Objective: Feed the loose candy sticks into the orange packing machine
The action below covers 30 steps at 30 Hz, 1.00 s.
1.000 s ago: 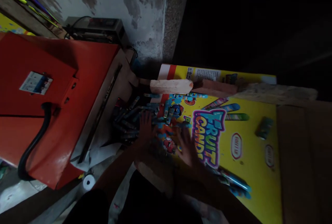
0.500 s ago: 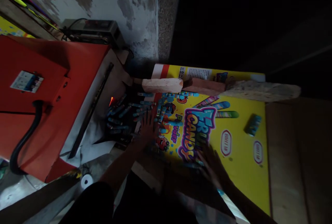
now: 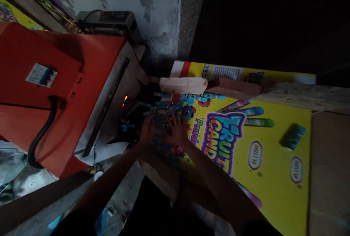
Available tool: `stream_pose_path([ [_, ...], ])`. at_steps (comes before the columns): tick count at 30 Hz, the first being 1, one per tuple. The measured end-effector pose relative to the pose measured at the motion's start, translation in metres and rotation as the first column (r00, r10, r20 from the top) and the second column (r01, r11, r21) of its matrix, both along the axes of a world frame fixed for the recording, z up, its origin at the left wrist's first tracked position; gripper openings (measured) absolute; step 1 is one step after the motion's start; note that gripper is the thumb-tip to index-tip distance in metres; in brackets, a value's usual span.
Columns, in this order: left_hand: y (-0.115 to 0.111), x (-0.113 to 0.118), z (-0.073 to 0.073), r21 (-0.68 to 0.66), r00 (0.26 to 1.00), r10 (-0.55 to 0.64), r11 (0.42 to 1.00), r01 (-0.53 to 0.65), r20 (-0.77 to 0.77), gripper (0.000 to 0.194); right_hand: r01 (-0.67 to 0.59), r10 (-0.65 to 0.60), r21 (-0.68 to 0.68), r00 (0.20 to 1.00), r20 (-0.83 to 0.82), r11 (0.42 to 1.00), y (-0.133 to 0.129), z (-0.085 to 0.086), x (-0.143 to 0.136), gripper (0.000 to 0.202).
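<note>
Small blue candy tubes [image 3: 156, 111] lie in a loose pile where the red machine meets the yellow printed cardboard [image 3: 276, 170]. My left hand [image 3: 147, 131] rests at the near left of the pile, fingers apart and curved against the tubes. Facing it from the right, my right hand [image 3: 177, 131] has its fingers spread, touching the pile's other side. Neither hand grips a tube. Dim light and blur hide the tubes between my palms.
A red machine [image 3: 90, 57] with an orange-lit slot stands at left. Wooden pieces [image 3: 183, 85] lie in a row along the cardboard's far side. A teal can-like bundle [image 3: 293, 136] sits at right. Behind the machine is a grey box [image 3: 109, 21].
My right hand has swept left across the cardboard to the tube pile, near my left hand. My left hand has shifted slightly left. Tubes are bunched between the hands, and the view has shifted.
</note>
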<state>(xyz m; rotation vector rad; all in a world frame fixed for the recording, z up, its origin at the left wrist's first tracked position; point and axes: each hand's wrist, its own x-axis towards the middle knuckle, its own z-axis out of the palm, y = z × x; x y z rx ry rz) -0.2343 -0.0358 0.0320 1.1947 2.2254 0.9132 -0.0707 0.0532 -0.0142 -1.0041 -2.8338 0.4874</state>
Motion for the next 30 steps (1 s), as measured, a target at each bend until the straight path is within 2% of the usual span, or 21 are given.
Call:
stream_pose_path([
  [2,-0.032,-0.009,0.021,-0.048,0.992,0.024,0.999,-0.018,0.127,0.042,-0.028,0.028,-0.007,1.000,-0.002,1.000,-0.002,0.000,-0.010,0.078],
  [4,-0.064,-0.012,0.039,-0.096,0.982,0.067,0.994,-0.050,0.178,0.039,-0.058,0.058,-0.002,0.998,-0.005,0.998,-0.008,-0.001,-0.015,0.080],
  [8,-0.116,0.001,0.067,-0.150,0.958,0.154,0.981,-0.120,0.241,0.034,-0.160,0.160,-0.003,0.987,0.005,0.987,-0.022,-0.008,-0.030,0.073],
  [11,-0.138,0.016,0.082,-0.159,0.940,0.200,0.974,-0.161,0.276,0.031,-0.132,0.132,0.001,0.991,0.008,0.991,-0.022,-0.013,-0.062,0.068],
  [14,-0.150,0.025,0.092,-0.153,0.918,0.218,0.973,-0.176,0.332,0.031,-0.113,0.113,-0.002,0.993,-0.029,0.994,-0.021,-0.007,-0.085,0.067],
  [16,-0.157,0.025,0.096,-0.158,0.903,0.241,0.968,-0.196,0.355,0.031,-0.081,0.081,-0.003,0.995,-0.057,0.997,-0.027,0.000,-0.071,0.069],
  [18,-0.165,0.021,0.098,-0.173,0.891,0.273,0.959,-0.223,0.363,0.032,-0.097,0.098,0.008,0.993,-0.071,0.995,-0.041,0.004,-0.028,0.072],
  [19,-0.169,0.019,0.098,-0.182,0.885,0.287,0.955,-0.235,0.366,0.032,-0.165,0.166,0.022,0.983,-0.077,0.986,-0.051,0.004,0.001,0.075],
  [22,-0.178,0.013,0.095,-0.198,0.869,0.324,0.943,-0.267,0.374,0.031,-0.350,0.354,0.068,0.933,-0.062,0.934,-0.086,-0.008,0.084,0.076],
  [24,-0.181,0.011,0.092,-0.208,0.863,0.335,0.939,-0.273,0.378,0.031,-0.370,0.376,0.115,0.926,-0.040,0.922,-0.105,-0.023,0.113,0.073],
  [25,-0.182,0.011,0.092,-0.214,0.862,0.334,0.939,-0.269,0.380,0.030,-0.368,0.373,0.125,0.927,-0.025,0.921,-0.111,-0.030,0.115,0.069],
  [27,-0.183,0.011,0.091,-0.218,0.864,0.324,0.942,-0.256,0.384,0.030,-0.362,0.363,0.109,0.932,0.012,0.926,-0.116,-0.041,0.096,0.062],
  [30,-0.179,0.012,0.090,-0.196,0.881,0.304,0.949,-0.247,0.363,0.031,-0.347,0.346,0.036,0.938,0.031,0.937,-0.112,-0.039,0.029,0.054],
])
